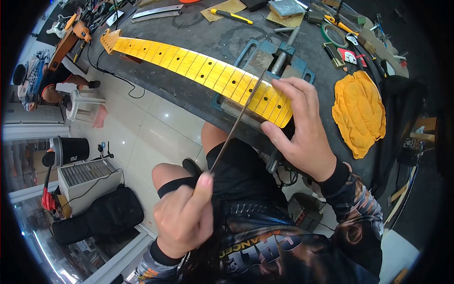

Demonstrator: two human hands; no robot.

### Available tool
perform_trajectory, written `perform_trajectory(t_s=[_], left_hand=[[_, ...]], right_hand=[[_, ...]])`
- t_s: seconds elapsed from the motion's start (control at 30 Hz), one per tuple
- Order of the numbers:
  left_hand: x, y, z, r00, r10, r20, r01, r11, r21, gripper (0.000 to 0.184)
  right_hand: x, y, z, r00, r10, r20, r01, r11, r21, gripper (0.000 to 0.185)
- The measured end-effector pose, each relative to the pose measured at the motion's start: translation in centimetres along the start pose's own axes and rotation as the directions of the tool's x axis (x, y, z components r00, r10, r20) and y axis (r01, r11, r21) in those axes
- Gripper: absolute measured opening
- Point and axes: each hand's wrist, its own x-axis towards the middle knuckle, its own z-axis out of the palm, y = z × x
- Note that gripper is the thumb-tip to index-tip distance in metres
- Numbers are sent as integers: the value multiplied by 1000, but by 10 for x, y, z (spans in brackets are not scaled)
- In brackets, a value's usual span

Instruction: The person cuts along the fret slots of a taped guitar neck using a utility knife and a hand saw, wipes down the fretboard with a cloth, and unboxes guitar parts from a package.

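Note:
A guitar neck (189,64) with a glossy yellow fretboard, dark dot inlays and metal frets lies at a slant across the bench edge, its headstock (109,41) at the upper left. My right hand (302,125) grips the neck's wide end, fingers on the far edge and thumb on the near one. Closed around the handle end of a slim file (235,125) is my left hand (184,213), thumb along the top. The file crosses the fretboard close to my right fingers; its handle is mostly hidden in my fist. Beneath the neck sits a blue vise (248,51).
A yellow cloth (359,113) lies on the bench (189,23) to the right. Further back are a yellow cutter (231,16), green tape (334,35) and scattered tools. At left, another person (40,80) sits by a white stool (85,104). A black case (101,215) rests on the floor.

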Motion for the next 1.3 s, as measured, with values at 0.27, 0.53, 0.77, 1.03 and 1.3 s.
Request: perform_trajectory(t_s=[0.27,0.53,0.77,1.03,1.3], left_hand=[[10,-2,8,1000,-22,-21,22,1000,10,64],[-37,-5,-14,1000,-5,11,5,1000,31,64],[-49,-1,-23,1000,-29,9,28,999,46,64],[-27,16,-17,996,-86,27,84,994,67,62],[1,0,4,999,-33,-29,34,999,31,64]], right_hand=[[-2,-1,2,1000,-3,-8,3,1000,-5,72],[-2,1,1,1000,-2,-12,2,1000,18,70],[-2,0,2,1000,8,-13,-7,1000,9,71],[-2,2,3,1000,-11,-9,11,1000,-19,72],[-2,1,2,1000,-5,-4,5,1000,-6,71]])
